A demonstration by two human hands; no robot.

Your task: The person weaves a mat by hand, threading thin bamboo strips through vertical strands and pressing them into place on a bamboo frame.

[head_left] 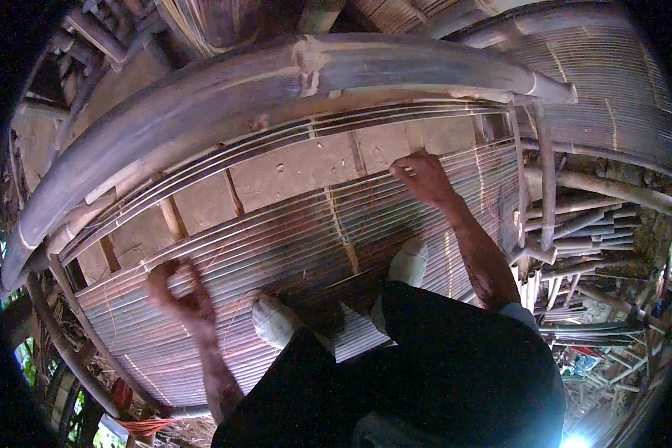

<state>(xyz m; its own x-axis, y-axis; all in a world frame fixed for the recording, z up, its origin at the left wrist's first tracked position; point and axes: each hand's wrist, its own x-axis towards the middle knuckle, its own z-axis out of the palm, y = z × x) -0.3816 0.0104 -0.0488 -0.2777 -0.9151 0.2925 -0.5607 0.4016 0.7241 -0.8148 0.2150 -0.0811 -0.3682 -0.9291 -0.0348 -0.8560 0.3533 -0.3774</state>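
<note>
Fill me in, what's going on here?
Two bare hands are at work over a slatted bamboo panel. The left hand, blurred, is curled over its left part; the right hand is at its far edge toward the right, fingers bent toward the thumb. Whether either grips a slat is unclear. The person's feet, in pale footwear, are on the panel. Beyond its far edge, bare ground shows before a thick bamboo pole.

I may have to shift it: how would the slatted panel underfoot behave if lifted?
The slatted panel seems fairly sturdy, since both feet appear to rest on it. It may flex across its slats, as they look narrow and many.
</note>
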